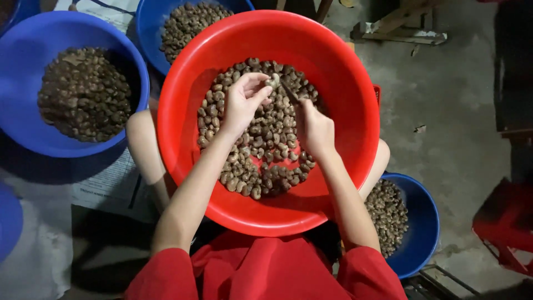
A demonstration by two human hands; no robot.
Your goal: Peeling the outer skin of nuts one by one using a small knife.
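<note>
Pinching one pale nut (pixel 272 81) in left hand (pixel 242 104) fingertips; right hand (pixel 315 129) clamped on small knife (pixel 289 92), tip at nut, over red basin (pixel 183 111) centre, far side.

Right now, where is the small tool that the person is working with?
In the head view, the thin dark tool is in the right hand, above the red basin, its tip by the nut the left hand holds.

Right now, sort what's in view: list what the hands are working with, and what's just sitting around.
In use:
- left hand, pinching a pale nut
- right hand, gripping a thin dark tool against that nut
- red basin of nuts on the lap

Lying about:
- blue bowls of nuts, at left, top, lower right
- papers on the floor
- red stool
- wooden scraps
</note>
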